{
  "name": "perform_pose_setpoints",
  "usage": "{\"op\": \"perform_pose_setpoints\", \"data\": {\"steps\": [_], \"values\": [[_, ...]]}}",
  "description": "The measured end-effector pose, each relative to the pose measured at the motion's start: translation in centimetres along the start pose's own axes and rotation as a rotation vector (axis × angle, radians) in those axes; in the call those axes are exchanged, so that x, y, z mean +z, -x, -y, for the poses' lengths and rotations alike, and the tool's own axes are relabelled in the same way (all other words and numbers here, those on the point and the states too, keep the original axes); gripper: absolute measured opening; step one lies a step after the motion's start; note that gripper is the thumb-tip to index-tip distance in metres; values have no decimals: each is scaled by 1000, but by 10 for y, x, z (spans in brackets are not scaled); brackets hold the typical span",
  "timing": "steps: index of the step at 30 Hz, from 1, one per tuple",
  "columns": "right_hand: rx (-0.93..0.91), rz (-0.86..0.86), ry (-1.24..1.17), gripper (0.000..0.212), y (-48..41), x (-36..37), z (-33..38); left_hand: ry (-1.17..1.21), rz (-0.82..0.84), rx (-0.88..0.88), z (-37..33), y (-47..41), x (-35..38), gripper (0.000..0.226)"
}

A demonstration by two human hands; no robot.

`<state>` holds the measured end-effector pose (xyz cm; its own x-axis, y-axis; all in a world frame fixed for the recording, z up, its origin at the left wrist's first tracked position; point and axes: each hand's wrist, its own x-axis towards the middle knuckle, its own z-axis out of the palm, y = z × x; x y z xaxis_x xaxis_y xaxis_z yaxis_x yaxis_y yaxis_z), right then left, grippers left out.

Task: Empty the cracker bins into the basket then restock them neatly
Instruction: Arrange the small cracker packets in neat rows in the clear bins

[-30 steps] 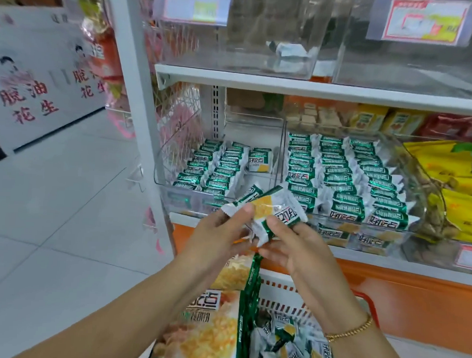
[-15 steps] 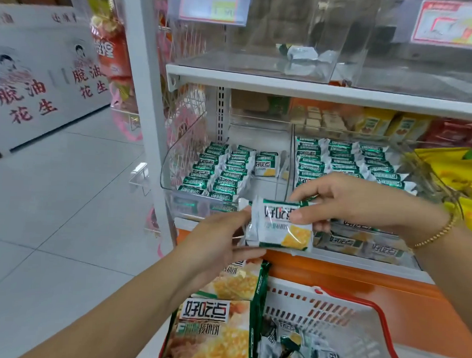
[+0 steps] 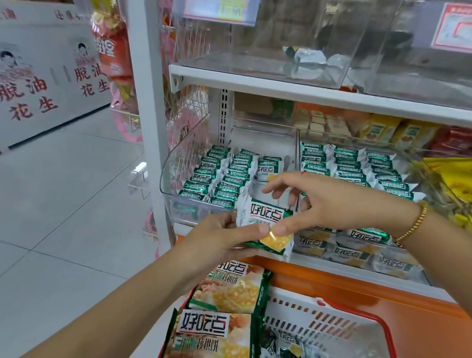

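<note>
Pale floor tiles [image 3: 52,211] run off to the left of a white shop shelving unit [image 3: 148,121], past white cartons [image 3: 31,75] printed with red characters. On the lower shelf two clear bins stand side by side. The left bin [image 3: 179,206] holds two tidy rows of green-and-white packets [image 3: 216,178] along its left wall, with one more standing near the back. The right bin [image 3: 298,143] is packed in three rows [image 3: 349,167] up to its rear wall. Yellow bags [image 3: 461,188] lie further right.

Both hands meet just in front of the left bin's front edge, at its right corner. Between them is a single cracker packet [image 3: 265,220], tilted, printed side up. The left hand [image 3: 218,237] grips it from the left and underneath, thumb laid across its face. The right hand [image 3: 331,204], a gold bracelet [image 3: 414,221] on its wrist, pinches the lower right part with the thumb on top. Its forefinger stretches out above the packet, and I cannot tell whether it touches anything.

Below the hands, against the orange base [image 3: 360,289] of the shelving, sits a white basket [image 3: 331,321] with a red rim. Two large bags [image 3: 217,337] of the same brand stand along its left wall, and loose small packets [image 3: 289,351] lie on its floor. On the upper shelf [image 3: 287,86], clear upper bins [image 3: 249,44] hold a few crumpled wrappers [image 3: 307,57].
</note>
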<state>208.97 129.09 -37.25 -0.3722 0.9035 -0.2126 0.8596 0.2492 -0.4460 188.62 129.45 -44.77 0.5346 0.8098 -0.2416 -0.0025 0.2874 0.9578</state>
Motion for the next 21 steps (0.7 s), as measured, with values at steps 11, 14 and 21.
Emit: {"op": "perform_pose_setpoints", "data": {"steps": [11, 14, 21], "values": [[-94, 134, -258, 36, -54, 9, -1, -309, -304, 238, -11, -6, -11, 60], [-75, 102, -263, 35, -71, 13, -2, -367, -378, 287, -8, -13, -18, 75], [-6, 85, -430, 54, -95, 8, -6, -448, -465, 306, -4, -26, -29, 39]]}}
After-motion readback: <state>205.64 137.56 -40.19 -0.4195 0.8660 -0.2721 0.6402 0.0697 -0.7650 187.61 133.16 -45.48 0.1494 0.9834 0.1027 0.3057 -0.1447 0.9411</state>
